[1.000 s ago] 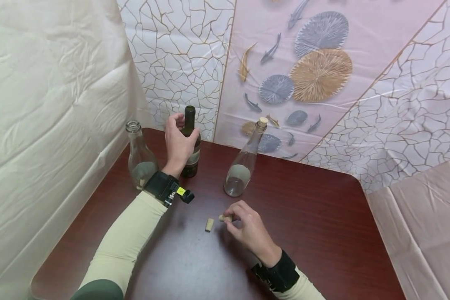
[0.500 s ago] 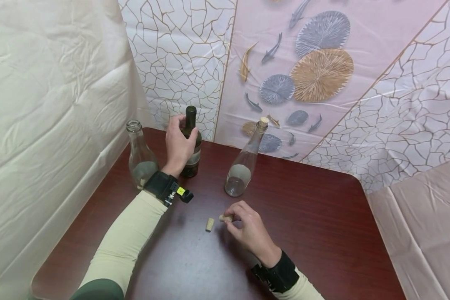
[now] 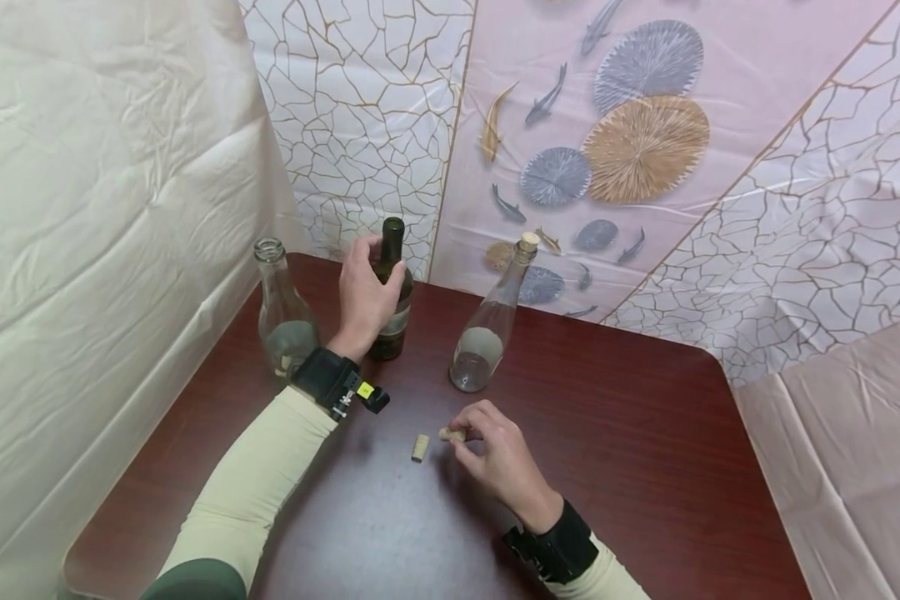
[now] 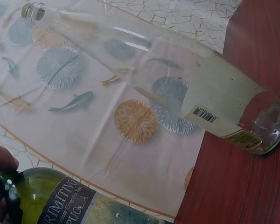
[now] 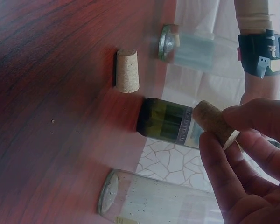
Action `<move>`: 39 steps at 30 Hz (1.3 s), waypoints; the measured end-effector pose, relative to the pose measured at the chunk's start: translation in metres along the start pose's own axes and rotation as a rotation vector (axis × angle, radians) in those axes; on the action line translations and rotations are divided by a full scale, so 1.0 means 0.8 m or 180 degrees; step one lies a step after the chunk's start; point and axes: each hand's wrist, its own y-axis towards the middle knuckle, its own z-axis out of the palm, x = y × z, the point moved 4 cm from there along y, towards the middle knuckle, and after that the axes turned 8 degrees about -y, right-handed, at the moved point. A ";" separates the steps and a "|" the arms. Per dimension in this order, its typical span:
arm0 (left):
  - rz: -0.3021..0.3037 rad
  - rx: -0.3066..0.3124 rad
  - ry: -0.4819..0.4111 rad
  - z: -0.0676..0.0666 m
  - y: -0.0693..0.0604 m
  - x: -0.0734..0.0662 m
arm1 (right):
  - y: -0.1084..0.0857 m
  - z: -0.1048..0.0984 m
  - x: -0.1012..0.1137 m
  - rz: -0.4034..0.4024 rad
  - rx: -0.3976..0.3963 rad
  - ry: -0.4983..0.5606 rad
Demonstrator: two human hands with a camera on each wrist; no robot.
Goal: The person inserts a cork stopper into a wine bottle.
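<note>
With curled fingers and thumb, my left hand point(image 3: 366, 293) grips the dark green wine bottle point(image 3: 393, 323) just below its neck. The bottle's mouth shows no cork, and its printed label appears in the left wrist view. My right hand point(image 3: 501, 454) pinches a cork point(image 5: 213, 120) between thumb and fingertips above the table. A second cork point(image 3: 420, 447) lies on the table just left of it; the right wrist view shows this loose cork point(image 5: 127, 72) too. To the green bottle's right stands a clear glass bottle point(image 3: 487, 321) with a cork point(image 3: 529, 240) in its mouth.
Another clear bottle point(image 3: 276, 292), its mouth uncorked, stands at the left behind my left wrist, which partly hides its base. The dark red-brown table point(image 3: 630, 417) has rounded corners. Patterned cloth point(image 3: 360, 108) hangs behind it, and pale cloth point(image 3: 112, 208) hangs along the left side.
My left hand and the green bottle have shifted a little to the right and nearer. My right hand stays in place, still pinching its cork.
</note>
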 end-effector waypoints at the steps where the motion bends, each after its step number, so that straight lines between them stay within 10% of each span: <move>1: 0.0002 0.0006 -0.0001 0.001 -0.001 -0.001 | 0.000 0.000 0.000 0.0001 -0.0002 0.0003; 39: 0.0300 0.0233 0.0065 0.007 -0.056 -0.024 | -0.011 -0.002 0.001 0.0056 -0.0065 0.0068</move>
